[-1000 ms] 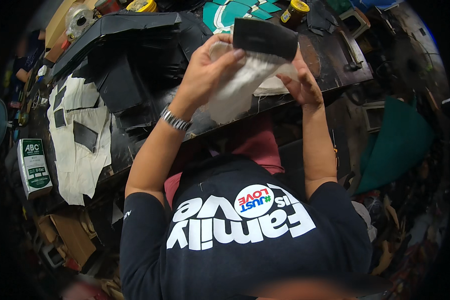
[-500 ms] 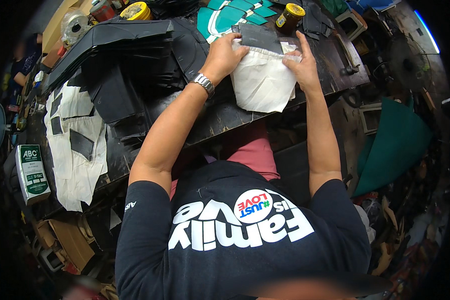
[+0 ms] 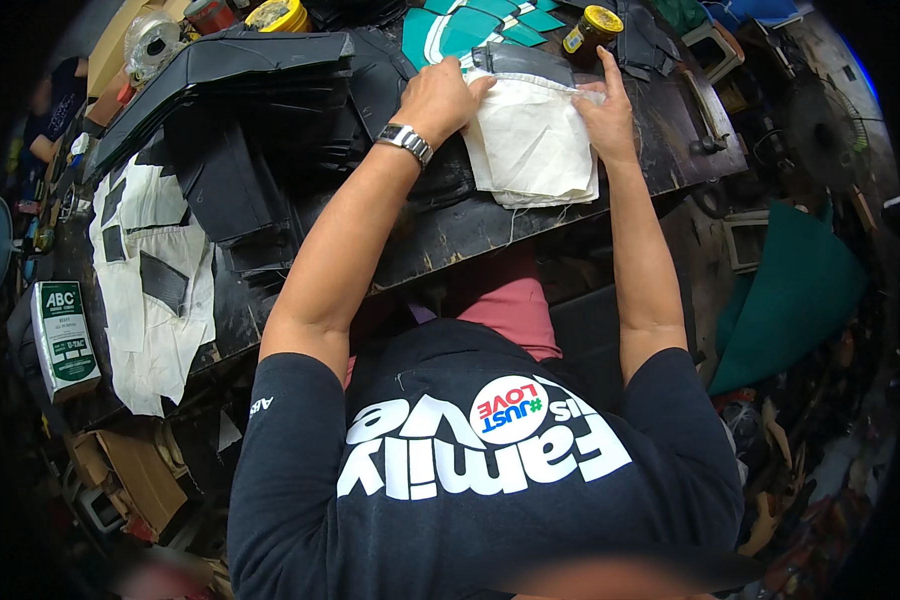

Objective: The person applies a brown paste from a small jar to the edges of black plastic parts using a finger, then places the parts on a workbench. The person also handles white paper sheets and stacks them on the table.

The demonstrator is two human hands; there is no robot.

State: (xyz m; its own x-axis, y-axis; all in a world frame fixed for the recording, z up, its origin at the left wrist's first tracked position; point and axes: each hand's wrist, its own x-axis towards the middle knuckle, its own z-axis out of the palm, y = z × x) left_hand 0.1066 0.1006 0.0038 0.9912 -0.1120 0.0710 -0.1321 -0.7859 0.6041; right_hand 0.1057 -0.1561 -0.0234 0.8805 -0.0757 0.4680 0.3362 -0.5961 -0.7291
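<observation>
A white fabric piece (image 3: pixel 533 140) lies near the front edge of the dark table, with loose threads along its lower side. Its far edge meets a black strip of sheet material (image 3: pixel 520 66), which shows less than its full width. My left hand (image 3: pixel 440 103) is closed on the upper left corner, thumb and fingers pinching the edge. At the upper right corner my right hand (image 3: pixel 607 115) grips the fabric with its thumb, the index finger stretched away from me. Some of the right fingers are hidden.
To the left rises a tall stack of black sheets (image 3: pixel 240 90). White fabric with black patches (image 3: pixel 155 270) hangs over the table edge near a green-and-white can (image 3: pixel 65 340). Green cut pieces (image 3: pixel 470 28) and a yellow-lidded jar (image 3: pixel 591 32) sit beyond my hands.
The white fabric's near edge has drawn up and lies flatter. Less of the black strip shows above the fabric. My right hand has shifted slightly, and both hands stay on the corners.
</observation>
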